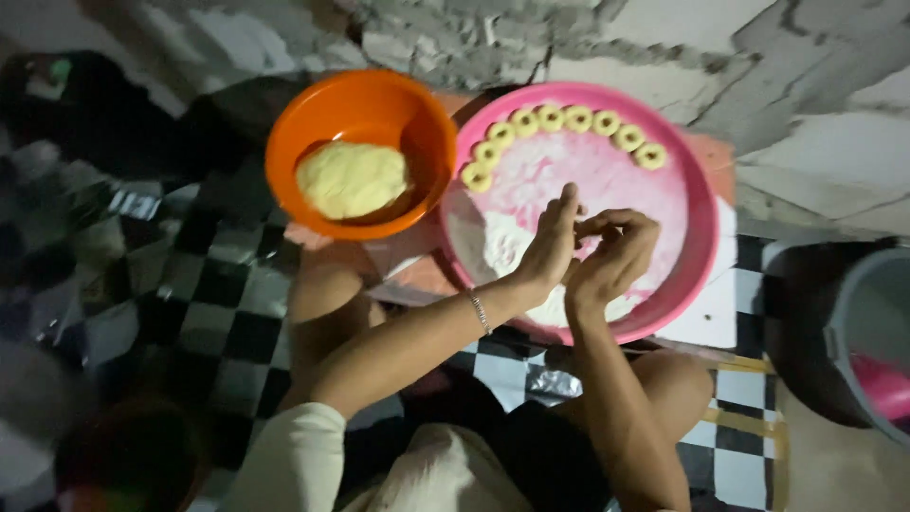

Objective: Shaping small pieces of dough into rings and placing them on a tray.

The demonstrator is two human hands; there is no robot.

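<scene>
1. Both hands meet over the near half of the round pink tray (697, 204), above its floured bottom. The left hand (550, 248) stands on edge with its fingers pointing up and away from the person. The right hand (611, 254) curls against it from the right, so the two touch at the fingers.

2. The right hand is narrowed, thumb and fingers pinched together. It appears to work a small piece of dough between the two hands, but the piece itself is hidden by the fingers, so I cannot tell its shape. The left hand is half-open, its fingers fairly straight, serving as a backing surface rather than gripping.

3. The row of pale dough rings (565, 128) curves along the far rim of the tray, straight ahead of the hands and well apart from them. Its right end, past the last ring, lies ahead and to the right, nearer the right hand.

4. The orange bowl (284, 142) with the lump of yellow dough (353, 178) sits left of the tray, rims touching or nearly so. It is on the left hand's side, nearer that hand than the right.

5. A heap of white flour (502, 242) lies in the tray just left of the left wrist.

6. The tray and bowl rest low in front of the seated person's knees, over a black-and-white checkered floor (227, 303).
</scene>
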